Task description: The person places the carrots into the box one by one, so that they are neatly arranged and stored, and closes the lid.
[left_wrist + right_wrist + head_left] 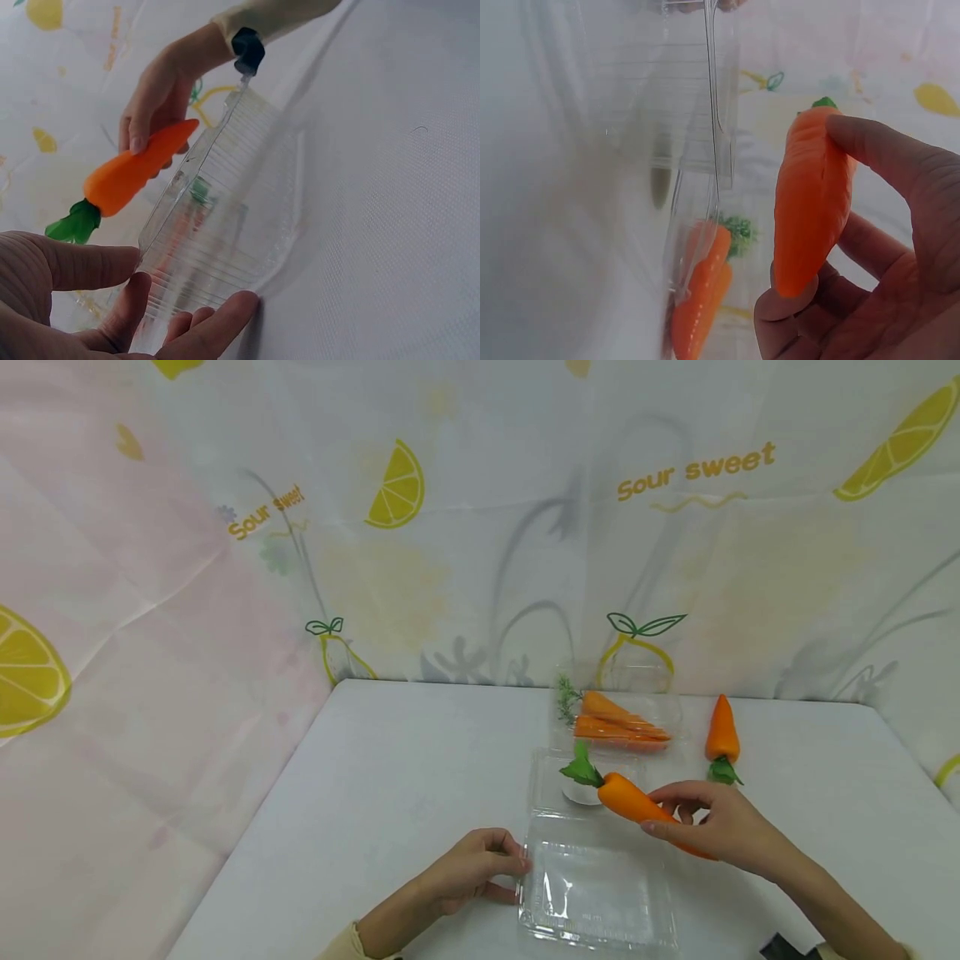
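Note:
My right hand (723,828) holds an orange toy carrot (633,799) between thumb and fingers, above the right side of an open clear plastic box (592,893). The carrot's green leafy top points to the far left. At the box's left rim, my left hand (476,872) pinches the edge; the left wrist view shows the thumb (97,268) on that rim and other fingers lower on the wall. The box's lid (543,777) lies folded back, away from me. In the right wrist view the held carrot (814,202) hangs clear of the box.
Behind the lid sits another clear box with several carrots (618,731) and green sprigs (567,697). A single carrot (722,731) lies to its right. A white round piece (583,792) shows at the lid. A printed cloth (495,527) hangs behind the white table (375,793).

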Tool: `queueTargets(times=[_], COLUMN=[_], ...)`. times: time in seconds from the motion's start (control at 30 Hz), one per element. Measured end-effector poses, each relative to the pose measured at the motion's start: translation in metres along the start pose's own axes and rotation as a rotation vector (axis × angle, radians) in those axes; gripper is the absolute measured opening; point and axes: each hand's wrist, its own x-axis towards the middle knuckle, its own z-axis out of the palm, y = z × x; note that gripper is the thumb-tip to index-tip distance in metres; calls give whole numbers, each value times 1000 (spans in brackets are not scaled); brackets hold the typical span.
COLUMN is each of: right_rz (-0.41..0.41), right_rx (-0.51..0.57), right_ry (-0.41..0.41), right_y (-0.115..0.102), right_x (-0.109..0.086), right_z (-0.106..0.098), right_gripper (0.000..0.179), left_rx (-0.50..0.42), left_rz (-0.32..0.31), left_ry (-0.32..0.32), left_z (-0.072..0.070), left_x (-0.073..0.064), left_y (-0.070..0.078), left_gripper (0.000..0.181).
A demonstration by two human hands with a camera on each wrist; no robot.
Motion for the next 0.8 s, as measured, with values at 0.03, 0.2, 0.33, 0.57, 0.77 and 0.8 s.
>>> queueTargets(times=[0.03, 0.2, 0.33, 0.57, 0.77, 0.8], right_rz=[-10, -71, -105, -137, -195, -196], right_rx=[13, 67, 66, 49, 55, 51], right_ry=[-11, -59, -87, -115, -126, -126], right_y=[0, -2, -4, -7, -9, -9], right_x=[0, 2, 2, 1, 0, -1], right_z=[1, 8, 14, 27, 34, 35], right_gripper=[39, 35, 32, 28, 27, 27], left_rx=[3, 4, 6, 4, 12, 12], left_rz=[0, -2, -8, -18, -30, -30], left_ry=[1, 3, 8, 6, 1, 0], left_z=[0, 0, 0, -1, -2, -2], left_x=[0, 1, 1, 1, 1, 1], left_y=[0, 0, -1, -2, 0, 0], left_gripper=[9, 8, 8, 9, 10, 10])
